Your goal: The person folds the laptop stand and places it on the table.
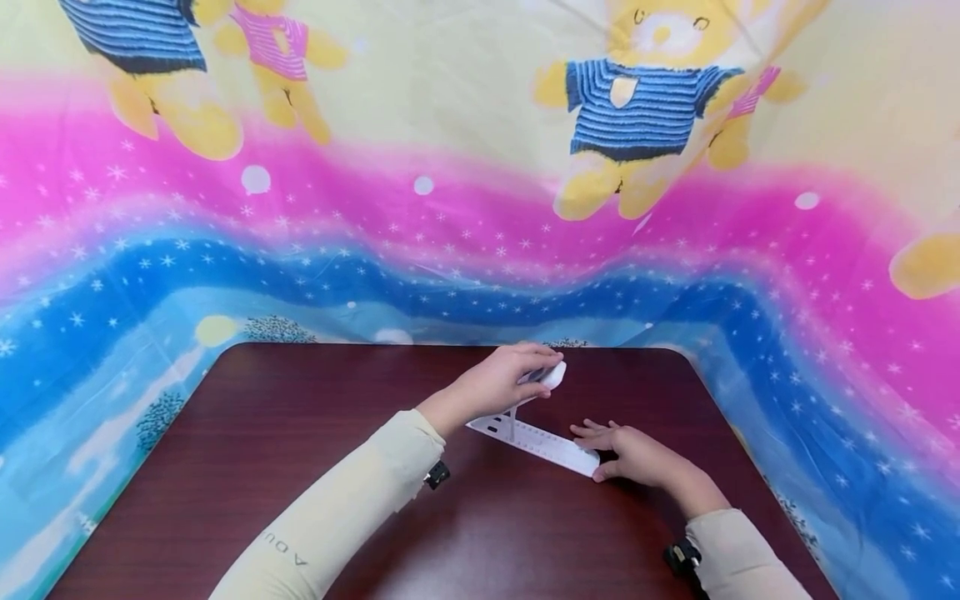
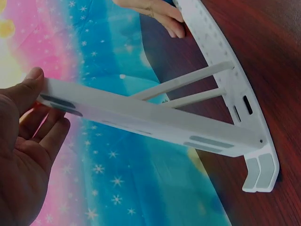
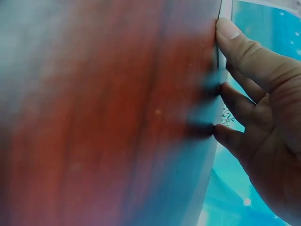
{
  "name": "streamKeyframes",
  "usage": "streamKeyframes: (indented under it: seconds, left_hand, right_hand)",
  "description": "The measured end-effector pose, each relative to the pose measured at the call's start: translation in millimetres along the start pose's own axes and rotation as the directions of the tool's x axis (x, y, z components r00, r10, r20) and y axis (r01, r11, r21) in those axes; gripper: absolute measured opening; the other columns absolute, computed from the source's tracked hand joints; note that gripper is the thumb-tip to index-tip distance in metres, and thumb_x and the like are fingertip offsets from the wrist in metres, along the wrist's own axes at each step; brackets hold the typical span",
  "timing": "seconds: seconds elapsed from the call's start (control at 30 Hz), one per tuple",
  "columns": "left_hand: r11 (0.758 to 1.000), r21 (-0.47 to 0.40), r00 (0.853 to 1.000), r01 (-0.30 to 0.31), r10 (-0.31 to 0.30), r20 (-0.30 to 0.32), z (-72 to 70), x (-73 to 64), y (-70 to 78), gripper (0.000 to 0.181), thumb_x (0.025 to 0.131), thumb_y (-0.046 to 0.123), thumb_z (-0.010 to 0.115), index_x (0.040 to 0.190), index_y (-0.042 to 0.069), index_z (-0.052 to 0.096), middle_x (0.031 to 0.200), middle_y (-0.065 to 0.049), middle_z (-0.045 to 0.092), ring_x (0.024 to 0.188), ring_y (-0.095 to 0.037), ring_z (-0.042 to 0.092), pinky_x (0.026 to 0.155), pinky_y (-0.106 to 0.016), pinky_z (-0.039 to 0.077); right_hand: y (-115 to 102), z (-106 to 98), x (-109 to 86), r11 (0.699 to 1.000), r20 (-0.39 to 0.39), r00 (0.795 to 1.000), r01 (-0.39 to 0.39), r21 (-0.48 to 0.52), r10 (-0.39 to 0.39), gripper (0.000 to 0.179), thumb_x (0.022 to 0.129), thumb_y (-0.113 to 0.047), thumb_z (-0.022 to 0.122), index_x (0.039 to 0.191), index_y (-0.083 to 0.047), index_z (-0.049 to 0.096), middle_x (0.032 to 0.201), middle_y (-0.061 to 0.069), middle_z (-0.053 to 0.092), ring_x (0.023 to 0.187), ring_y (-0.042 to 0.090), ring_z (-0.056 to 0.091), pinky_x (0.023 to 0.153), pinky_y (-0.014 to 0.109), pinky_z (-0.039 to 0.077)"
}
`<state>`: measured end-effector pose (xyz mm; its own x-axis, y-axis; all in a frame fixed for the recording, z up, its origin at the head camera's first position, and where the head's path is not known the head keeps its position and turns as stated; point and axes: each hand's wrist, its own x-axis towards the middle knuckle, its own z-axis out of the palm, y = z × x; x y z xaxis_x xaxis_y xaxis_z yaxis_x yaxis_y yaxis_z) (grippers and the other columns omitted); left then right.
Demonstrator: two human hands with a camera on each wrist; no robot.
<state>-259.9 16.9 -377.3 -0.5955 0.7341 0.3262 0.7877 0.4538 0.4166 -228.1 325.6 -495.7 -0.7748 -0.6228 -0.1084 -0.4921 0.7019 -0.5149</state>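
Note:
A white folding laptop stand [image 1: 566,453] stands on the table, its long base flat and its upper arm [image 2: 136,112] raised at an angle. Two thin support bars [image 2: 188,80] run between arm and base in the left wrist view. Grey pads [image 2: 267,170] line the small lip beside the hinge. My left hand [image 1: 491,385] holds the arm's raised end, thumb on one side and fingers on the other. At the opposite end of the base, my right hand [image 1: 639,455] grips it between thumb and fingers, with other fingertips touching the tabletop in the right wrist view.
The dark reddish-brown table [image 1: 300,467] has rounded far corners. Behind and around it hangs a colourful cloth [image 1: 465,225] printed with bears and snowflakes, close to the table's back and side edges. Small black devices [image 1: 681,557] sit at both wrists.

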Motion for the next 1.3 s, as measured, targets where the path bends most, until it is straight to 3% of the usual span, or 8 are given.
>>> streamKeyframes:
  seconds: [0.33,0.57,0.77,0.87,1.1,1.3]
  left_hand:
    - [0.999,0.045,1.0,0.001,-0.001,-0.002,-4.3,-9.2,-4.5,0.059,0.097,0.019,0.072,0.152,0.012,0.051,0.152,-0.005,0.054,0.143,-0.021,0.048,0.113,-0.034,0.045]
    - [0.999,0.045,0.999,-0.023,0.024,-0.023,-6.1,-10.3,-7.0,0.057,0.097,0.017,0.071,0.151,0.012,0.052,0.151,-0.004,0.056,0.142,-0.019,0.049,0.113,-0.032,0.045]
    - [0.999,0.042,1.0,-0.02,0.021,-0.023,-5.8,-14.1,-6.8,0.055,0.097,0.007,0.07,0.149,0.013,0.055,0.148,-0.004,0.058,0.137,-0.018,0.054,0.108,-0.03,0.049]
    - [1.0,0.022,0.999,-0.008,0.009,-0.046,-4.6,-15.4,-7.4,0.053,0.096,0.005,0.07,0.147,0.013,0.057,0.145,-0.004,0.061,0.134,-0.018,0.057,0.104,-0.029,0.052]
    - [1.0,-0.018,0.994,0.001,-0.003,-0.107,1.0,-18.0,-7.5,0.05,0.094,0.005,0.073,0.143,0.013,0.062,0.14,-0.004,0.065,0.131,-0.019,0.06,0.103,-0.03,0.053]
    - [0.998,-0.067,0.988,-0.009,-0.001,-0.152,4.1,-19.6,-9.5,0.046,0.094,0.003,0.073,0.139,0.013,0.066,0.135,-0.006,0.068,0.12,-0.017,0.066,0.094,-0.027,0.057]
  right_hand:
    - [-8.4,1.4,8.0,0.999,0.038,0.998,0.044,-0.019,-0.043,0.061,0.087,-0.03,0.081,0.143,-0.018,0.062,0.156,0.003,0.049,0.15,0.032,0.036,0.121,0.066,0.019]
    - [-10.2,1.2,10.5,0.998,0.039,0.998,0.059,-0.03,-0.058,0.063,0.086,-0.028,0.082,0.144,-0.019,0.061,0.156,-0.001,0.049,0.151,0.03,0.034,0.121,0.064,0.019]
    - [-19.7,5.6,11.1,0.977,0.079,0.983,0.175,-0.12,-0.166,0.061,0.087,-0.025,0.081,0.144,-0.019,0.061,0.151,0.002,0.055,0.148,0.035,0.038,0.118,0.066,0.025]
    - [-24.1,7.3,11.8,0.972,0.084,0.981,0.187,-0.14,-0.176,0.063,0.087,-0.023,0.081,0.146,-0.019,0.059,0.152,0.002,0.054,0.149,0.035,0.037,0.118,0.065,0.025]
    - [-24.0,13.0,10.4,0.991,0.093,0.988,0.127,-0.045,-0.122,0.067,0.086,-0.022,0.081,0.148,-0.02,0.056,0.156,-0.002,0.049,0.152,0.031,0.032,0.121,0.063,0.022]
    - [-24.9,16.0,10.6,0.987,0.066,0.985,0.16,0.001,-0.159,0.069,0.083,-0.024,0.083,0.148,-0.017,0.057,0.155,0.003,0.05,0.15,0.038,0.033,0.117,0.069,0.02]
